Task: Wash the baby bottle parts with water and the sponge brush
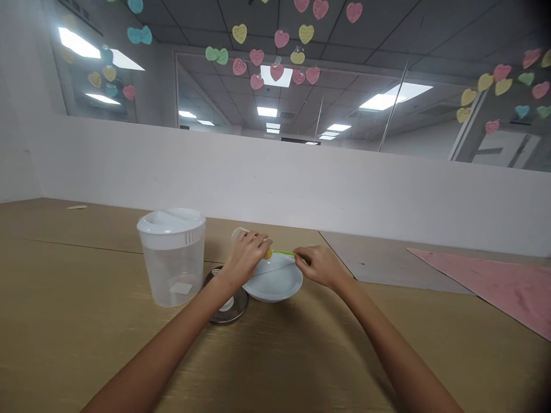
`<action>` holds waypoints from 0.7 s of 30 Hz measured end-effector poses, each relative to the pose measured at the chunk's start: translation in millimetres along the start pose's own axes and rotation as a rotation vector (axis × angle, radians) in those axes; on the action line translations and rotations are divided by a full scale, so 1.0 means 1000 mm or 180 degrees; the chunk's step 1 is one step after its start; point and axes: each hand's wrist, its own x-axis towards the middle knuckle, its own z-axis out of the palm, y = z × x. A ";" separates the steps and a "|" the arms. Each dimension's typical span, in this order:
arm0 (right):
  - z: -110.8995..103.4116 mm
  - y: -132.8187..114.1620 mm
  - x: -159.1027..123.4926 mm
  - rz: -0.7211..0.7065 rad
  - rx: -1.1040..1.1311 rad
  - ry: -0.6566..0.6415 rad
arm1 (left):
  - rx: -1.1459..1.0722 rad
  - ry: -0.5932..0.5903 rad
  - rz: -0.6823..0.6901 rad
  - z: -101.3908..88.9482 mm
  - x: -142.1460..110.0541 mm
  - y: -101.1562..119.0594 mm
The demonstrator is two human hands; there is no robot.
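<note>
Working above a bowl (275,287).
Pinching green stick (283,253) in right hand (317,265); gripping, seemingly, clear container (238,232) in left hand (248,252).

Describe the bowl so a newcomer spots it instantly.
On the brown tabletop, find the tall, lidded, translucent bucket. Go right, past the dark round item: in this view the bowl sits just below and between the left hand and right hand. It's wide, pale and open; the bucket is lidded, the round item dark.
</note>
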 end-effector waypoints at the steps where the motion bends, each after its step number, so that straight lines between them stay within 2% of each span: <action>1: -0.002 0.004 0.000 0.0037 0.0012 -0.0047 | 0.0059 -0.0004 -0.0021 0.001 0.001 -0.001; 8: -0.012 0.015 -0.002 0.0285 -0.0005 -0.0086 | 0.0421 -0.0062 -0.0157 -0.002 0.004 -0.005; 13: -0.014 0.028 -0.003 0.0848 -0.0345 -0.0236 | 0.0478 -0.0107 -0.0210 -0.005 0.000 -0.020; 17: -0.009 0.041 -0.001 0.1454 -0.0607 -0.0408 | -0.0266 0.0013 -0.0469 -0.008 -0.003 -0.026; 21: 0.006 0.053 -0.002 0.1712 -0.0630 -0.0652 | -0.1432 0.0227 -0.0932 -0.019 -0.002 -0.021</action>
